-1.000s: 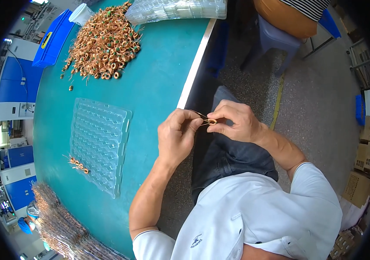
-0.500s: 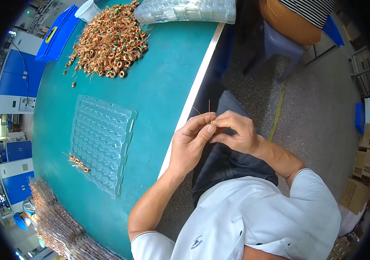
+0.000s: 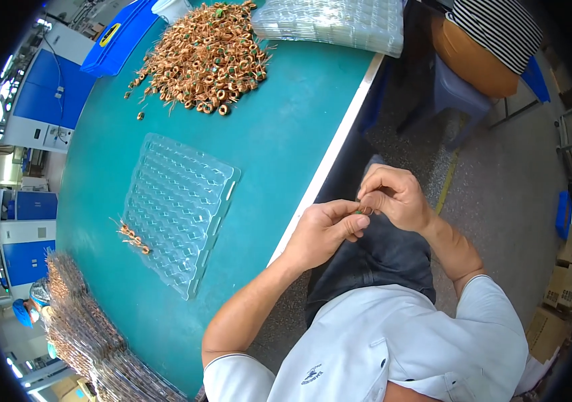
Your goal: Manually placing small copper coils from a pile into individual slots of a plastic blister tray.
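Between my two hands, beyond the table's edge and over my lap, is a small copper-wound ring coil (image 3: pixel 365 210) with a touch of green on it. My left hand (image 3: pixel 326 231) pinches it between thumb and fingers. Touching it from the other side, my right hand (image 3: pixel 396 197) has thumb and forefinger closed at the coil's wire; the fingers partly hide it. On the green table lies a clear plastic tray (image 3: pixel 182 201) with rows of pockets. A few coils (image 3: pixel 133 238) sit at its near left corner, their leads sticking out.
A big heap of copper coils (image 3: pixel 209 57) lies at the far side of the table (image 3: pixel 286 127). Stacked clear trays (image 3: pixel 333 23) stand beside it, a blue bin (image 3: pixel 118 37) to its left. Filled trays (image 3: pixel 92 328) are piled at the near left. Another person sits on a stool (image 3: pixel 460 94).
Both hands have moved right, and my right hand has turned, its fingers now pointing up and left. The long wires that stood up from the coil no longer show. The view has shifted slightly.
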A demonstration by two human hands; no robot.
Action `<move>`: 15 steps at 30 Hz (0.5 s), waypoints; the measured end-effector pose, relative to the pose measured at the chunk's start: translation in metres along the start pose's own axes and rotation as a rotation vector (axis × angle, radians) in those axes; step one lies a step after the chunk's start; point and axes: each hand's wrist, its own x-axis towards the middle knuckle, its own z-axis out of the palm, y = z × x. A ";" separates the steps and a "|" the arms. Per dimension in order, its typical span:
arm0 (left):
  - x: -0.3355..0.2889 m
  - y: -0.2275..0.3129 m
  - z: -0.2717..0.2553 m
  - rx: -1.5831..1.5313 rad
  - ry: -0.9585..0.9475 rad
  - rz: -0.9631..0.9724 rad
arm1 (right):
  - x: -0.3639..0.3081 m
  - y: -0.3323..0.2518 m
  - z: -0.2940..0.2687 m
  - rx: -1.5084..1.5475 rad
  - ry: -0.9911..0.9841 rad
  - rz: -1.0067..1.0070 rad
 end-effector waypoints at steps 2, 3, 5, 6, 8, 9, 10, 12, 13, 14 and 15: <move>-0.001 0.003 0.000 -0.023 0.003 -0.009 | 0.002 0.001 0.003 -0.010 0.045 -0.163; -0.002 0.003 -0.001 -0.003 0.015 -0.014 | 0.004 0.002 0.004 -0.012 0.038 -0.167; -0.003 0.004 -0.004 0.015 0.037 -0.012 | 0.010 0.003 0.008 0.065 0.049 -0.164; -0.004 0.005 -0.006 -0.033 0.082 0.006 | 0.016 0.003 0.010 0.093 0.054 -0.108; -0.010 0.011 -0.011 -0.113 0.196 0.029 | 0.039 0.000 0.014 0.203 0.099 0.015; -0.016 0.015 -0.017 -0.084 0.249 0.040 | 0.058 -0.004 0.014 0.273 0.190 0.096; -0.024 0.019 -0.022 -0.052 0.302 0.048 | 0.084 -0.002 0.016 0.216 0.293 0.085; -0.042 0.029 -0.032 0.078 0.397 0.108 | 0.144 0.030 0.007 -0.130 0.288 -0.145; -0.053 0.030 -0.039 0.147 0.446 0.151 | 0.174 0.043 0.009 -0.349 0.310 -0.271; -0.066 0.035 -0.045 0.227 0.594 0.196 | 0.200 0.054 0.014 -0.446 0.255 -0.216; -0.078 0.033 -0.054 0.144 0.704 0.278 | 0.221 0.063 0.015 -0.545 0.200 -0.161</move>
